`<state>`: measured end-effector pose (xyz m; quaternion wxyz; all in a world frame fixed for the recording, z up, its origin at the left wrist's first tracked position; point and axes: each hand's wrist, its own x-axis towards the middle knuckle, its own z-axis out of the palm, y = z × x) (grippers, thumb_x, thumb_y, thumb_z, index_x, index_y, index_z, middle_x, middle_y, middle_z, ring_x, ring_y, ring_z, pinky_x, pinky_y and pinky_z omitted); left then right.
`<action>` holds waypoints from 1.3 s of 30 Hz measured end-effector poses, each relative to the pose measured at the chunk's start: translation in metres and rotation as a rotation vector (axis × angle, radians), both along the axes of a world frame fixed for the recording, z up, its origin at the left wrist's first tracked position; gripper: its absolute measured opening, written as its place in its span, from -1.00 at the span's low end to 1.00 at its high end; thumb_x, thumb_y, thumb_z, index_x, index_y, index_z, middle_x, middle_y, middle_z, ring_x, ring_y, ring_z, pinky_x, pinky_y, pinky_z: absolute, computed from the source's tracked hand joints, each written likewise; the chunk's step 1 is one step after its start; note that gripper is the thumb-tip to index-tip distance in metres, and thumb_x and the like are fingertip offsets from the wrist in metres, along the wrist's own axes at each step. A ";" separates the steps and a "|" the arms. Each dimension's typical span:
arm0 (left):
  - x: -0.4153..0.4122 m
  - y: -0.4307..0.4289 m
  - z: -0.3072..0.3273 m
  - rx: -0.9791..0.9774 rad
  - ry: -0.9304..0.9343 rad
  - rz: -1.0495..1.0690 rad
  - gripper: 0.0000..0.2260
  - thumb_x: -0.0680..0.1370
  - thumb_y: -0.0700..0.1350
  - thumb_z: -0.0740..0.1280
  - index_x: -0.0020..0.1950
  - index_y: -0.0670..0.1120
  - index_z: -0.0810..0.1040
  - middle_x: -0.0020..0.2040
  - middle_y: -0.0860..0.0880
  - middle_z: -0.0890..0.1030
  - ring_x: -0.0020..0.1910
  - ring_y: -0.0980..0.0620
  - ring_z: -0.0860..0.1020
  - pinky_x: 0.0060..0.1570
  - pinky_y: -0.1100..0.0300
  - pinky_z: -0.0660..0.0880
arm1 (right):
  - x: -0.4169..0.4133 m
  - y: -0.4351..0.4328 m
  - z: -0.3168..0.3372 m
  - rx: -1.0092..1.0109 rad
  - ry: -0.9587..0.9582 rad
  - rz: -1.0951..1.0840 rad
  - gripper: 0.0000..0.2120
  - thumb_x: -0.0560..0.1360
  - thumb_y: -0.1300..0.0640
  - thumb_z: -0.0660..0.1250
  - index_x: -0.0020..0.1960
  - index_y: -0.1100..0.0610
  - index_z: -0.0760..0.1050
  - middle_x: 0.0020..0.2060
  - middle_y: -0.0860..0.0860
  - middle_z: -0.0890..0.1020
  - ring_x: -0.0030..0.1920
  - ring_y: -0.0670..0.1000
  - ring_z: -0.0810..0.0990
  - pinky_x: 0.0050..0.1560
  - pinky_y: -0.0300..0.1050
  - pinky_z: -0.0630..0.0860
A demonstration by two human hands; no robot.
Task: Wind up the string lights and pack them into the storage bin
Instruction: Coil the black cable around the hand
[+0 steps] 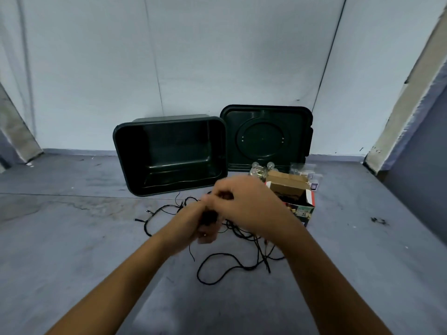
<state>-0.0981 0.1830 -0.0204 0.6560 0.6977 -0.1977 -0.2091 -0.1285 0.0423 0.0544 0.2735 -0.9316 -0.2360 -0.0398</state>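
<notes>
A black string of lights (217, 264) lies in loose tangled loops on the grey floor in front of me. My left hand (196, 221) grips a small wound bundle of the black wire. My right hand (244, 201) is just above it, fingers curled, pinching the wire near the bundle; both hands are blurred. The dark green storage bin (121, 151) lies tipped toward me against the wall, showing its bare inside. Its lid (266, 136) leans upright against the wall to the bin's right.
An open cardboard box (290, 189) with red and green print sits right of my hands. Clear glass bulbs (258, 171) and small plastic bags (303, 170) lie behind it. A grey-white wall closes the back; bare floor stretches left and right.
</notes>
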 end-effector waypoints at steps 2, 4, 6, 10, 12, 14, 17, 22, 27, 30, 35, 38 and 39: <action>-0.005 -0.002 0.000 -0.092 0.113 -0.022 -0.40 0.55 0.28 -0.08 -0.44 -0.10 0.39 -0.56 0.04 0.21 -0.58 0.09 0.13 -0.44 0.17 0.08 | 0.019 -0.001 0.002 0.125 0.014 0.027 -0.77 0.52 -0.02 0.29 -0.21 0.09 0.57 -0.41 -0.13 0.54 -0.37 -0.19 0.48 -0.32 -0.36 0.35; -0.007 -0.002 0.005 -0.177 0.177 -0.018 -0.35 0.46 0.37 -0.15 -0.47 -0.10 0.36 -0.59 0.04 0.15 -0.62 0.10 0.09 -0.45 0.18 0.08 | 0.031 0.002 -0.003 0.344 0.108 0.084 -0.81 0.49 0.02 0.34 -0.25 0.08 0.54 -0.54 -0.18 0.47 -0.49 -0.20 0.41 -0.41 -0.42 0.30; -0.007 0.003 0.008 -0.271 0.211 -0.056 -0.35 0.45 0.41 -0.03 -0.47 -0.11 0.38 -0.61 0.07 0.15 -0.65 0.13 0.11 -0.52 0.26 0.16 | 0.040 0.005 -0.016 0.649 0.253 0.098 -0.84 0.50 0.07 0.33 -0.21 0.12 0.51 -0.57 -0.15 0.38 -0.55 -0.19 0.31 -0.49 -0.38 0.25; -0.011 0.010 0.023 -0.358 0.115 -0.118 -0.56 0.47 0.22 0.26 -0.37 -0.13 0.51 -0.64 0.08 0.25 -0.70 0.16 0.19 -0.57 0.31 0.22 | 0.045 0.013 -0.055 0.996 0.490 0.051 -0.72 0.54 -0.10 0.24 -0.24 0.05 0.48 -0.47 -0.02 0.42 -0.43 -0.01 0.37 -0.42 -0.19 0.32; -0.011 0.007 0.037 -0.413 0.116 -0.030 -0.57 0.54 0.09 0.16 -0.38 -0.14 0.55 -0.61 0.00 0.36 -0.68 0.11 0.31 -0.58 0.31 0.31 | 0.037 0.020 -0.072 1.040 0.580 0.050 -0.62 0.55 -0.18 0.13 -0.16 0.07 0.53 -0.39 0.02 0.54 -0.33 0.06 0.50 -0.29 -0.09 0.45; -0.003 0.008 0.054 -0.511 0.132 0.063 -0.56 0.52 0.05 0.11 -0.41 -0.13 0.60 -0.52 -0.05 0.52 -0.58 0.05 0.49 -0.53 0.27 0.47 | 0.023 0.026 -0.087 1.048 0.664 0.033 -0.56 0.56 -0.19 0.03 -0.15 0.10 0.51 -0.38 0.00 0.57 -0.37 -0.01 0.54 -0.31 -0.12 0.52; 0.019 0.018 0.079 -0.645 0.124 0.126 -0.53 0.51 0.05 0.09 -0.40 -0.12 0.64 -0.37 -0.07 0.66 -0.37 0.04 0.65 -0.31 0.17 0.62 | 0.005 0.032 -0.104 1.012 0.717 -0.018 -0.62 0.61 -0.07 0.02 -0.19 0.14 0.43 -0.43 0.02 0.56 -0.43 -0.03 0.53 -0.34 -0.17 0.52; 0.059 0.023 0.084 -0.605 0.091 0.218 -0.45 0.63 0.04 -0.01 -0.29 -0.15 0.66 -0.16 -0.15 0.70 -0.08 -0.05 0.67 -0.03 0.07 0.59 | -0.012 0.032 -0.087 0.503 0.330 -0.057 -0.71 0.62 -0.03 0.03 -0.11 0.06 0.45 -0.40 -0.07 0.51 -0.38 -0.15 0.45 -0.30 -0.30 0.41; 0.050 0.012 0.045 -0.072 -0.032 0.141 -0.53 0.63 0.05 -0.03 -0.09 -0.22 0.55 -0.17 -0.14 0.67 -0.13 -0.08 0.64 -0.04 0.10 0.56 | -0.001 0.017 -0.031 0.096 -0.011 -0.064 -0.71 0.61 -0.06 0.04 -0.15 0.00 0.45 -0.38 -0.12 0.44 -0.37 -0.17 0.39 -0.32 -0.28 0.34; 0.029 0.003 0.028 0.091 -0.034 -0.055 -0.36 0.56 0.21 -0.10 -0.06 -0.30 0.52 -0.37 -0.14 0.57 -0.38 -0.04 0.54 -0.27 0.09 0.51 | 0.020 0.010 -0.007 0.016 -0.176 -0.075 -0.69 0.61 -0.04 0.07 -0.18 0.05 0.48 -0.37 -0.07 0.49 -0.35 -0.15 0.44 -0.27 -0.31 0.37; 0.004 0.000 0.020 -0.170 0.184 -0.273 -0.40 0.49 0.36 -0.03 -0.35 -0.09 0.48 -0.61 0.06 0.23 -0.61 0.11 0.15 -0.50 0.24 0.19 | 0.053 0.005 -0.007 0.417 -0.039 -0.020 -0.63 0.60 0.01 0.14 -0.29 0.17 0.48 -0.51 -0.10 0.42 -0.49 -0.18 0.39 -0.38 -0.34 0.31; -0.001 0.003 0.031 -0.262 0.130 -0.296 -0.68 0.51 0.12 0.22 -0.33 -0.06 0.48 -0.60 0.09 0.26 -0.62 0.14 0.18 -0.53 0.30 0.26 | 0.054 0.005 -0.026 0.675 0.237 0.054 -0.58 0.60 0.01 0.11 -0.35 0.13 0.50 -0.47 -0.03 0.50 -0.42 -0.15 0.46 -0.33 -0.34 0.41; 0.000 0.005 0.035 -0.324 0.127 -0.303 -0.71 0.51 0.08 0.25 -0.31 -0.07 0.49 -0.61 0.10 0.28 -0.64 0.15 0.21 -0.53 0.31 0.29 | 0.052 0.005 -0.034 0.741 0.331 0.069 -0.57 0.60 0.04 0.11 -0.38 0.09 0.52 -0.46 -0.04 0.53 -0.38 -0.14 0.50 -0.29 -0.36 0.45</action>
